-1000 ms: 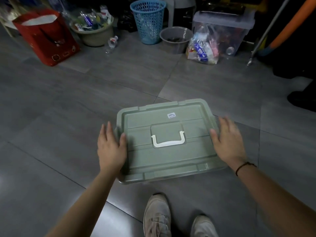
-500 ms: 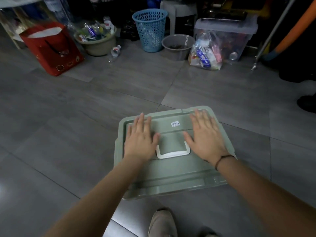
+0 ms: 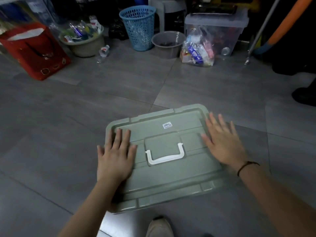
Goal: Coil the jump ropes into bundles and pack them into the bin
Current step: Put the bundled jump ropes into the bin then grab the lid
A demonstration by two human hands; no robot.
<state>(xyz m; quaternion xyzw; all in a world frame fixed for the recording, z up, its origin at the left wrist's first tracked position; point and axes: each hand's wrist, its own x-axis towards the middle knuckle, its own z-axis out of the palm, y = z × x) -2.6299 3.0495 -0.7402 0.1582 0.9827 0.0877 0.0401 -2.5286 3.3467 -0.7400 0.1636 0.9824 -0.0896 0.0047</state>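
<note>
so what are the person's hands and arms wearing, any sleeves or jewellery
No sleeves or gloves in view on either arm. The right hand has a thin dark cord bracelet at its wrist. The left hand wears nothing; no rings show.

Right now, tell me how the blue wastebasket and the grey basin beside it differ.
The blue wastebasket is tall with perforated walls; the grey basin is low with solid walls. The wastebasket stands farther back, the basin nearer the camera. Both are round, open-topped and upright on the floor.
</note>
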